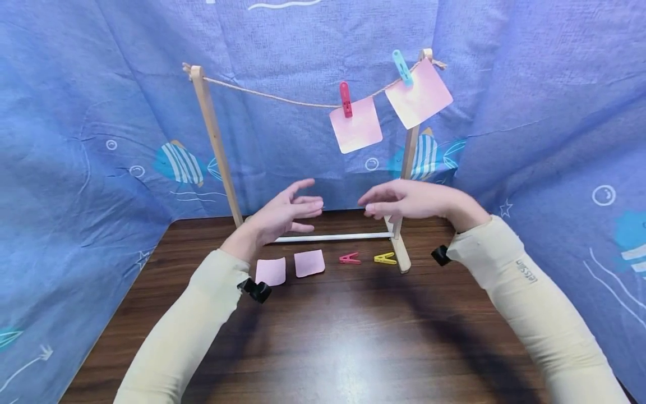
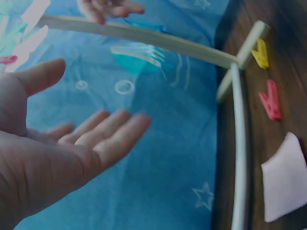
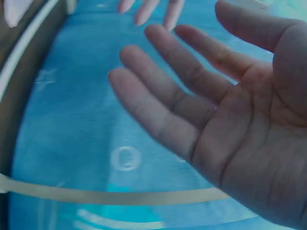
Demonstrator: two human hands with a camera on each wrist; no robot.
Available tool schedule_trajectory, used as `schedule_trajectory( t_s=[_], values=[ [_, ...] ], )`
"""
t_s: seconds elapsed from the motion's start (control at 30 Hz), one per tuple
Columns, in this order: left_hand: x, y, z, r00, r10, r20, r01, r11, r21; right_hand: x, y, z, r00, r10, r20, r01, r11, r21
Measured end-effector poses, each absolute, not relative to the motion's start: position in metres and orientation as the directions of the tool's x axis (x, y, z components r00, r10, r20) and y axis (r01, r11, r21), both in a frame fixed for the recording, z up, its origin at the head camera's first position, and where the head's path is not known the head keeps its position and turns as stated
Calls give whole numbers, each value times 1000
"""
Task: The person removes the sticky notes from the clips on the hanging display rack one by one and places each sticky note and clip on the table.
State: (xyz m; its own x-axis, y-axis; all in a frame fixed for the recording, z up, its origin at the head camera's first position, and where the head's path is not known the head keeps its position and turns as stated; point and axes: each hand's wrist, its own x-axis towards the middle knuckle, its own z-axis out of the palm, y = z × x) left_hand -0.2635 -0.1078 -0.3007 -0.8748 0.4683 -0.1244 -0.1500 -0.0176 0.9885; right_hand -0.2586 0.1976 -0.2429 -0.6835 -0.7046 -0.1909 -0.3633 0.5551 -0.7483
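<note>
Both hands hover above the table with nothing in them. My left hand (image 1: 285, 212) is raised over two pink paper squares, its fingers spread and relaxed. Facing it, my right hand (image 1: 411, 199) hangs in front of the rack's right post, fingers loosely bent. Overhead, a red clothespin (image 1: 345, 100) clips one pink paper (image 1: 357, 126) to the string (image 1: 272, 96). A blue clothespin (image 1: 402, 67) clips another pink paper (image 1: 420, 95) beside the right post. On the table lie a pink clothespin (image 1: 350, 258), a yellow clothespin (image 1: 385, 258) and the pink squares (image 1: 271, 271).
A wooden rack stands at the back, with a left post (image 1: 216, 140), a right post (image 1: 410, 151) and a white bottom bar (image 1: 333, 237). The dark wooden table (image 1: 323, 336) spreads in front of it. Blue patterned cloth (image 1: 282, 45) surrounds the back and sides.
</note>
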Motion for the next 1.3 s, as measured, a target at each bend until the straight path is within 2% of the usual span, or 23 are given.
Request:
schedule_trajectory(
  t_s=[0.13, 0.27, 0.4, 0.57, 0.73, 0.83, 1.0, 1.3],
  values=[
    [-264, -101, -282, -906, 413, -93, -129, -61, 990, -252, 194, -211, -676, -733, -77, -405, 457, -792],
    [-264, -92, -265, -929, 367, -31, -96, -157, 983, -244, 186, -183, -677, -726, 121, -452, 281, -846],
    [-263, -82, -250, -949, 315, 18, -47, -198, 979, -238, 176, -160, -719, -630, 294, -490, 160, -857],
    [-267, -69, -238, -956, 280, 86, 9, -263, 965, -238, 167, -139, -771, -504, 388, -504, 113, -856],
    [-272, -60, -231, -951, 239, 197, 74, -443, 893, -246, 161, -126, -811, -456, 365, -486, 180, -855],
    [-274, -56, -229, -947, 221, 232, 93, -503, 859, -252, 159, -122, -832, -450, 324, -454, 216, -865],
    [-275, -48, -228, -934, 255, 249, 81, -529, 845, -258, 158, -118, -857, -452, 249, -382, 232, -895],
    [-275, -38, -230, -920, 294, 260, 63, -543, 837, -268, 158, -119, -862, -480, 162, -297, 219, -929]
  ],
)
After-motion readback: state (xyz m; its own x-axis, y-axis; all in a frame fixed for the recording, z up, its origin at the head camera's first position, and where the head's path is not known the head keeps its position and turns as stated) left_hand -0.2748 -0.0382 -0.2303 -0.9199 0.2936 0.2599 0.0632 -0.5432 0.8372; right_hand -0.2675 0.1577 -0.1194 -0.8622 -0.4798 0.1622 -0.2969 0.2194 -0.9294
